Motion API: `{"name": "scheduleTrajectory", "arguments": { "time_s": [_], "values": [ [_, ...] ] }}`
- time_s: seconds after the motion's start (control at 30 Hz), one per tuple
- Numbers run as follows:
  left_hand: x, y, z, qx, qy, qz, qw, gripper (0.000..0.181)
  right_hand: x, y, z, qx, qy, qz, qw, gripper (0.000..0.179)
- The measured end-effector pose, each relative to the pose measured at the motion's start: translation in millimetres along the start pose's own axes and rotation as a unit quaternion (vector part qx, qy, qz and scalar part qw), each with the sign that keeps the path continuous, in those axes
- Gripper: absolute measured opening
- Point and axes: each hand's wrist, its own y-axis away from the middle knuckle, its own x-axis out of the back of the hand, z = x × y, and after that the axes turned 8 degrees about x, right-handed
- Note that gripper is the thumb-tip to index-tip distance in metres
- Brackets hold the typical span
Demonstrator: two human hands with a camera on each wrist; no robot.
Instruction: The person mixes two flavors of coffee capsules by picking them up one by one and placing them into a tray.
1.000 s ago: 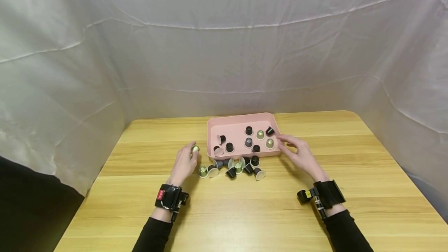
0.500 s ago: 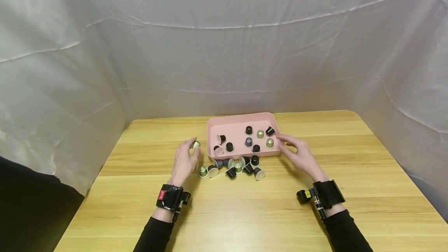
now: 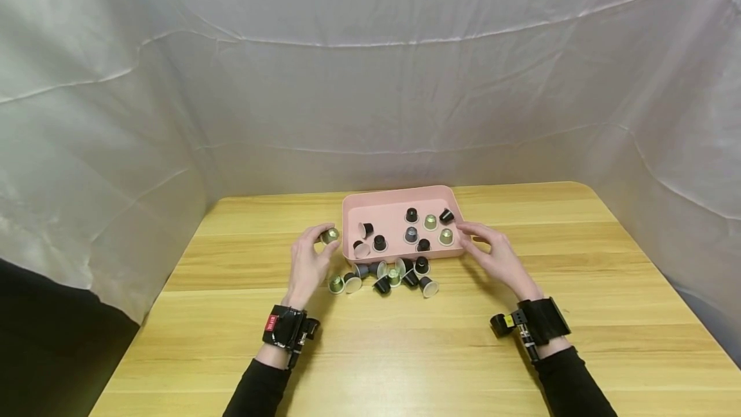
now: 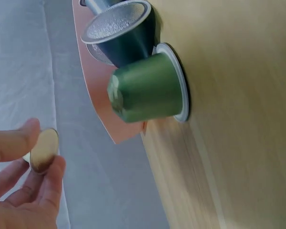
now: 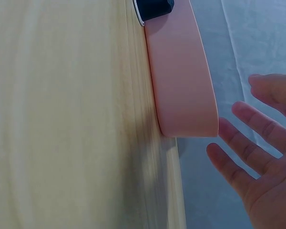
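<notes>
My left hand (image 3: 308,270) pinches a gold-green coffee capsule (image 3: 330,235) between thumb and fingers, just left of the pink tray (image 3: 384,212) and raised off the table. The left wrist view shows that capsule's pale gold lid (image 4: 45,150) between the fingertips. Over at the tray's right end, my right hand (image 3: 496,257) holds nothing, its fingers loosely extended by the rim; whether they touch it I cannot tell. Inside the tray are several capsules in black, grey and gold-green, some upright and some tipped over.
A row of loose capsules lies along the tray's front side, among them a green capsule (image 3: 336,284) at the left and a tipped black capsule (image 3: 427,286) at the right. Wooden table (image 3: 405,352) underneath; a pale cloth backdrop (image 3: 382,95) rises behind.
My left hand has lifted the gold-green capsule and brought it rightward, closer to the tray's left edge. The right hand has stayed put.
</notes>
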Motion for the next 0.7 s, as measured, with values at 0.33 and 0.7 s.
{"name": "scheduleTrajectory", "arguments": {
  "time_s": [0.33,0.7],
  "values": [
    [-8.0,-0.9,5.8,0.008,0.048,-0.030,0.9983,0.037,1,-0.4,-2,0.002,-0.012,-0.002,0.9999,0.037],
    [-22.0,-5.9,9.0,0.011,0.074,-0.076,0.9943,0.035,1,0.4,0,0.009,-0.012,-0.002,0.9999,0.036]
  ]
}}
